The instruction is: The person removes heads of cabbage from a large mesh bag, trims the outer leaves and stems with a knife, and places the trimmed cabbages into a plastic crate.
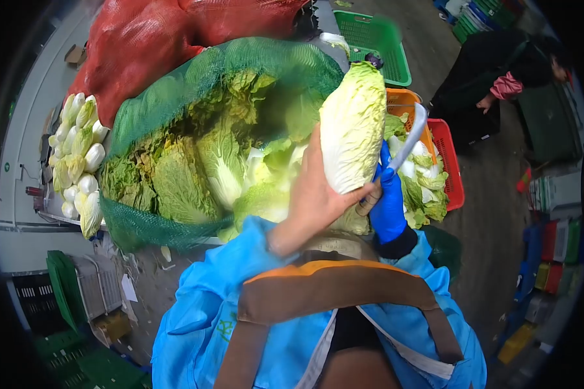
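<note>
A trimmed napa cabbage [353,129], pale green with a white base, stands nearly upright in front of me. My bare left hand [315,194] is closed around its lower left side, the thumb reaching across the base. In a blue glove, my right hand [389,206] grips a knife [411,141] whose curved blade points up, just right of the cabbage. The knife's handle is hidden in the glove. Beside my left hand, a green mesh sack [156,223] lies open, with leafy, partly browned napa cabbages [185,178] inside.
Trimmed cabbages [78,152] are piled at the left. Red sacks [143,48] lie behind the mesh sack. Green [399,61], orange [402,97] and red [453,162] crates stand to the right, with cabbage leaves [428,188] near them. Another person [480,81] is at the far right.
</note>
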Demonstrator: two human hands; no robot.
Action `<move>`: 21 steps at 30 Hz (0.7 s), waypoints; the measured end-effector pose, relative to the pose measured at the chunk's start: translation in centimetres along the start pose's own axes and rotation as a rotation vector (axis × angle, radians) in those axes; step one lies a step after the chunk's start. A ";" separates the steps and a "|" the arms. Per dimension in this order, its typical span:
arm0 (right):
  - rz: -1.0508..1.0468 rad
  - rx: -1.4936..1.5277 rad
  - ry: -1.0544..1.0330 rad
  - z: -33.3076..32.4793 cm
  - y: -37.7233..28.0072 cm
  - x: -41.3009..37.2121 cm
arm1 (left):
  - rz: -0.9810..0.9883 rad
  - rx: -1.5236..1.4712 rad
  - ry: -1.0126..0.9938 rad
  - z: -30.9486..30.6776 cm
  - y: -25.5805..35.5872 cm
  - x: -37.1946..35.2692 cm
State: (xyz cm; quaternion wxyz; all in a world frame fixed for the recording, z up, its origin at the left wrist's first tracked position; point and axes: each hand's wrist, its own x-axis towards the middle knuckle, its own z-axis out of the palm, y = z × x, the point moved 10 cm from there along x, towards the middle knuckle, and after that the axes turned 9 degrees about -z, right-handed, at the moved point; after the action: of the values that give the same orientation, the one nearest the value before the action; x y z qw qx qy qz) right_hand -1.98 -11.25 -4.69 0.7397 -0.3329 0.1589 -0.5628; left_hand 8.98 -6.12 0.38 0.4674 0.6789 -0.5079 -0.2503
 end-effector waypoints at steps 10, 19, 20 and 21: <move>0.158 -0.071 0.093 -4.1 2.8 -0.6 | 0.076 -0.104 0.101 1.2 -2.9 0.1; 0.368 0.709 -0.313 -0.6 2.8 -2.1 | -0.536 -0.488 0.043 2.0 -10.3 0.3; 0.368 0.707 -0.313 -1.6 2.9 -2.1 | -0.811 -0.816 -0.105 3.9 -11.3 -1.1; 0.313 0.790 -0.186 -4.8 2.7 -1.5 | -0.477 -0.284 -0.109 3.1 -13.8 0.4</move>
State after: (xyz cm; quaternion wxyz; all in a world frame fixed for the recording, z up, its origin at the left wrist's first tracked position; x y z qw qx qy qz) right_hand -3.40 -10.94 -10.18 0.8978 -0.0454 -0.0874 -0.4292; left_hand 12.92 -7.03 -13.21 0.4576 0.6926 -0.3182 -0.4580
